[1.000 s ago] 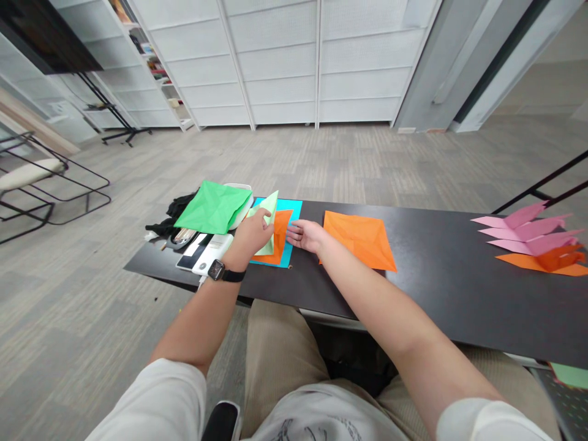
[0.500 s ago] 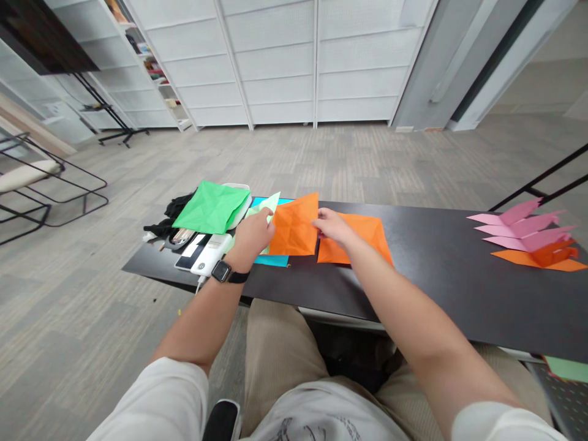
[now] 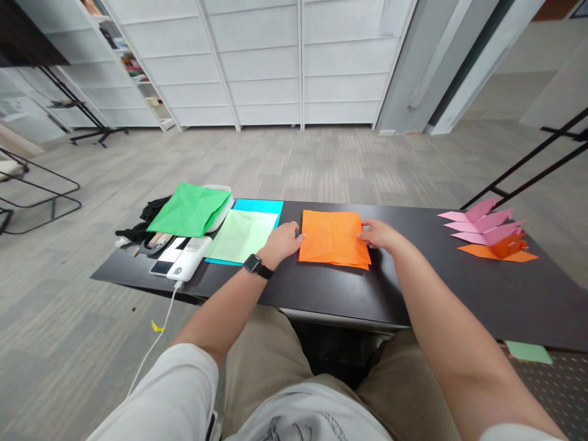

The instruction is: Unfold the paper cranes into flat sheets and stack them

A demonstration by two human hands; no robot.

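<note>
Creased orange paper sheets (image 3: 331,237) lie stacked on the dark table (image 3: 436,288) in front of me. At the left edge of the stack is my left hand (image 3: 285,240), wearing a black watch, its thumb and fingers touching the paper's side. My right hand (image 3: 381,236) pinches the right edge of the orange paper between thumb and fingers. Just left of my left hand, a pale green sheet (image 3: 243,236) rests on a blue sheet (image 3: 260,206).
Bright green paper (image 3: 190,209) covers a white container at the left, by a white power bank (image 3: 189,258) with a cable and a phone (image 3: 169,256). Folded pink cranes (image 3: 487,223) and an orange one (image 3: 500,248) stand at the right. White cabinets (image 3: 261,61) line the back.
The orange sheet that was held up now lies on the other orange paper. My left hand has let go of the pale green sheet, which lies flat. The view has shifted right.
</note>
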